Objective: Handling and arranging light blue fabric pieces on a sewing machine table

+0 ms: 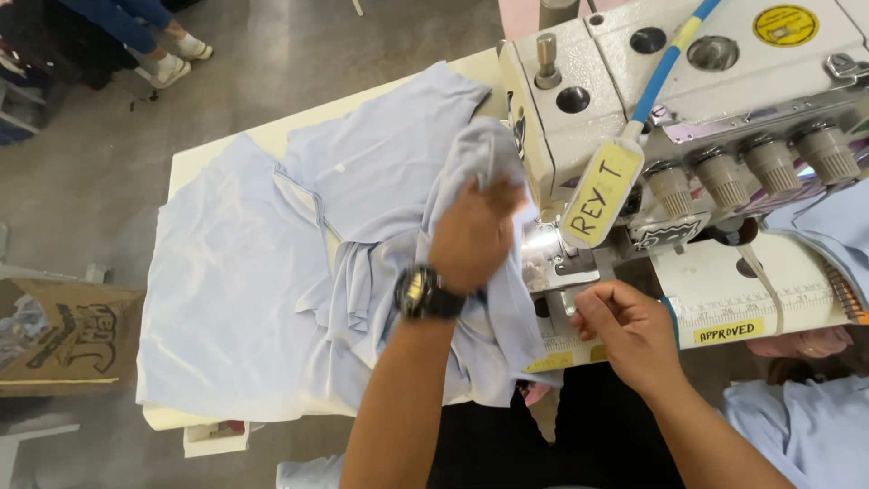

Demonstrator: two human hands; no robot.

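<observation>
My left hand (pixel 471 237) grips bunched cloth (pixel 362 272) beside machine (pixel 688 100); right hand (pixel 625 330) pinched (contents unclear). Seam seemingly mid-way.

A pile of cloth (pixel 262 272) is spread on the table (pixel 195 163), left of the sewing machine (pixel 688 109). The left hand (pixel 471 235) is set on bunched cloth beside the machine; the right hand (pixel 625 330) is placed before it (near the ruler (pixel 769 308)). A cardboard box (pixel 68 335) is stood far left.

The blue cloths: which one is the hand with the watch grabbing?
The bunched-up cloth beside the sewing machine. The left hand lifts it, crumpled, while the other cloths lie flat on the table.
</observation>
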